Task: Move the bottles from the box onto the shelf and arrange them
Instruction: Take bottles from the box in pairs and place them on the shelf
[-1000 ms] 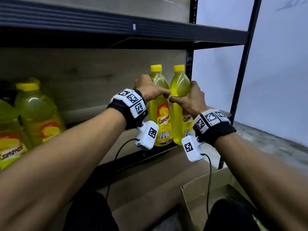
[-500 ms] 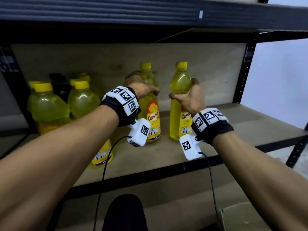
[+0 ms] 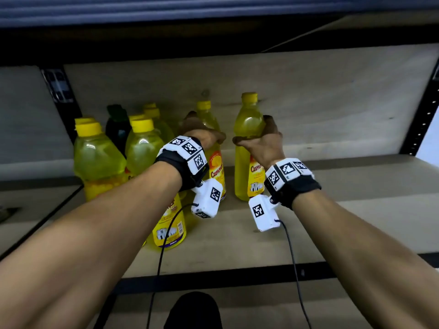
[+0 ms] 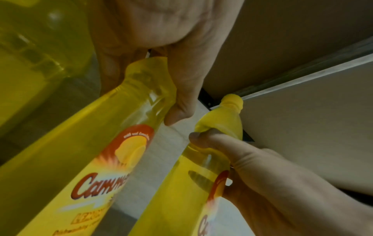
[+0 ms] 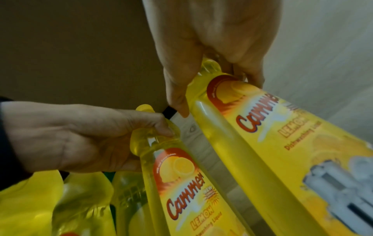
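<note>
Two tall yellow dish-liquid bottles with yellow caps are upright over the wooden shelf board [image 3: 344, 210]. My left hand [image 3: 202, 136] grips the left bottle [image 3: 217, 172] round its neck and shoulder, thumb in front [image 4: 177, 115]. My right hand [image 3: 261, 138] grips the right bottle [image 3: 247, 119] the same way. A hand's width separates the two bottles. Their bases are at the board, halfway back. In the left wrist view the left bottle [image 4: 121, 127] fills the middle. In the right wrist view the right bottle [image 5: 262, 143] does, with the left bottle [image 5: 171, 175] beside it.
Left of my hands stand several wider yellow bottles [image 3: 97, 157] and a dark bottle [image 3: 117, 127]; one more yellow bottle [image 3: 169, 231] is nearer the front edge. The upper shelf's rail [image 3: 213, 10] hangs low overhead. The board to the right is bare up to the black post [image 3: 422, 119].
Both bottles have travelled from the shelf's right end toward its middle and down to the board, and now stand further apart. Both hands kept their grips.
</note>
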